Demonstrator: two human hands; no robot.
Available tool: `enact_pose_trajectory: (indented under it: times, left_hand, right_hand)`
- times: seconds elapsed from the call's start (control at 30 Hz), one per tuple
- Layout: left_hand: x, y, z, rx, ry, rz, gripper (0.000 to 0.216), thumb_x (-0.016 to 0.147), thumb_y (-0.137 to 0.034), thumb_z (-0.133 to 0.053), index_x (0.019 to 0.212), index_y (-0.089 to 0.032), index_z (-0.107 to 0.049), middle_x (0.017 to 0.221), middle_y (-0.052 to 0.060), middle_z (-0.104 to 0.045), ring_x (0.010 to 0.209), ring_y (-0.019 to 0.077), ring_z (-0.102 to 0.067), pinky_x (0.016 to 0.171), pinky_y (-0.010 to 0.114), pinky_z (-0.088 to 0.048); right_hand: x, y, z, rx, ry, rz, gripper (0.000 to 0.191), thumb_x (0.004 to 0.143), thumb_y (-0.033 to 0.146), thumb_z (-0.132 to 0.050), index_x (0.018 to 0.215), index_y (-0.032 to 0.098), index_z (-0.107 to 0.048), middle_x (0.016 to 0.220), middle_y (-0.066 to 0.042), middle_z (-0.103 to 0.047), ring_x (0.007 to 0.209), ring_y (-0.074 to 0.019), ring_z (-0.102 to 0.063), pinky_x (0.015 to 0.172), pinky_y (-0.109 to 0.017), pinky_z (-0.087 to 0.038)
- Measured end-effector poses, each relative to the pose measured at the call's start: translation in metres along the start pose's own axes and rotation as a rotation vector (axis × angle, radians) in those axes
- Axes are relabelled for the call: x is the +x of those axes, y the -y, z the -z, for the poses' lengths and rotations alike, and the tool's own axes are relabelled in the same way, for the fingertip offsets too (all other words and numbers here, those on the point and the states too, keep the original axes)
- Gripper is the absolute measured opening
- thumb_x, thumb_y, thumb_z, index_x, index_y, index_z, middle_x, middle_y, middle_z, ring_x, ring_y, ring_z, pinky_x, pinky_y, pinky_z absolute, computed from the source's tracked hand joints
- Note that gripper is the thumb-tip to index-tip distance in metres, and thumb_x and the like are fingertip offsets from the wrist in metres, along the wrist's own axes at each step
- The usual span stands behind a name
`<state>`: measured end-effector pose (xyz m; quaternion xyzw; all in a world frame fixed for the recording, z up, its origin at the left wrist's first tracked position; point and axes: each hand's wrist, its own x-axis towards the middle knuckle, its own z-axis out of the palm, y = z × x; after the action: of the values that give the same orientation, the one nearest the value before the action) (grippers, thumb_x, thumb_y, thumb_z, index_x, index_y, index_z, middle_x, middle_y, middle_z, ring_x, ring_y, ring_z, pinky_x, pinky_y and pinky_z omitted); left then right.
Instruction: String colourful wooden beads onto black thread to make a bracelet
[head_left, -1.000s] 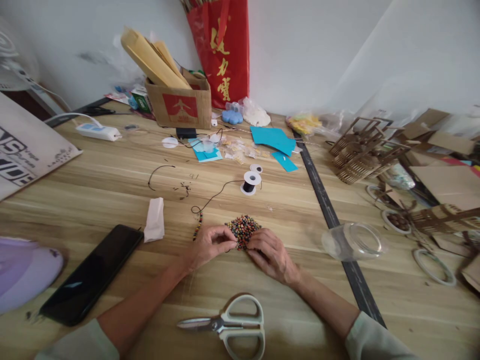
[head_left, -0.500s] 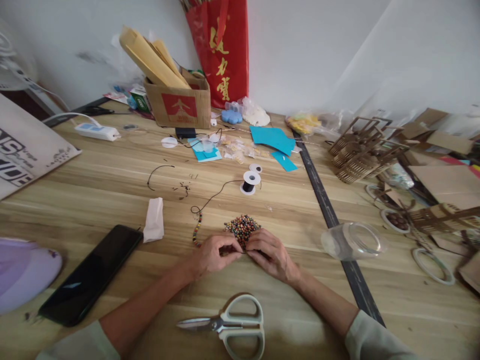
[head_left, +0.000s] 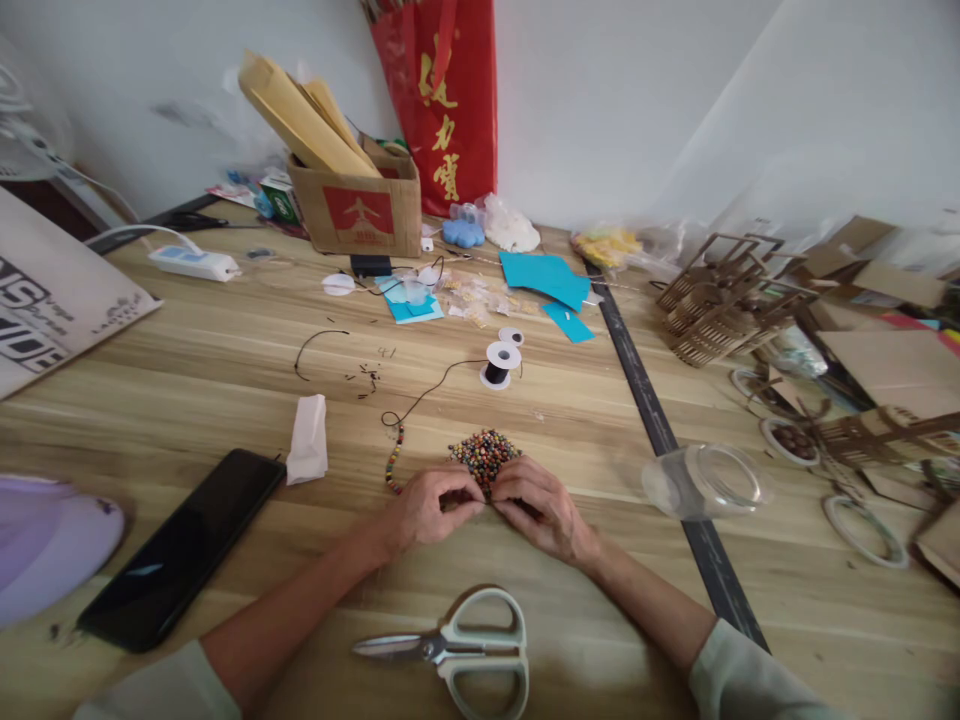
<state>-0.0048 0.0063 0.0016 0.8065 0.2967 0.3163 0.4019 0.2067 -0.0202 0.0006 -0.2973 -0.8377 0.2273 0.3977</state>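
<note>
My left hand (head_left: 426, 510) and my right hand (head_left: 541, 508) rest close together on the wooden table (head_left: 225, 370), fingertips meeting at the near edge of a pile of small coloured beads (head_left: 484, 454). Both hands are pinched shut. A strand of threaded beads (head_left: 393, 462) runs from under my left hand up to a thin black cord that leads to a white spool (head_left: 500, 364). What sits between my right fingertips is too small to make out.
Scissors (head_left: 459, 652) lie near the front edge. A black phone (head_left: 180, 548) and a folded tissue (head_left: 309, 438) are to the left, a clear plastic jar (head_left: 705, 482) on its side to the right. A cardboard box (head_left: 357, 206), a red bag (head_left: 445, 100) and wooden lattice pieces (head_left: 727, 296) are behind.
My left hand has drawn a little nearer to me and closer to my right hand, pulling the bead strand down with it. My right hand has hardly moved.
</note>
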Motion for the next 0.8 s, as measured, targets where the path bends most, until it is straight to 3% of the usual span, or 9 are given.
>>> enact_pose_trajectory:
  times: [0.8]
  left_hand:
    - [0.0,-0.0029,-0.0004,0.06,0.014,-0.022,0.01,0.079,-0.01,-0.058,0.072,-0.014,-0.065,0.067,0.001,-0.062,0.063,0.0121,-0.055,0.061,0.021,-0.042]
  right_hand:
    - [-0.0009,0.0025,-0.0032,0.06,0.003,-0.044,0.009,0.092,0.015,-0.057,0.099,0.018,-0.062,0.089,-0.008,-0.065,0.091,-0.0198,-0.06,0.081,-0.036,-0.053]
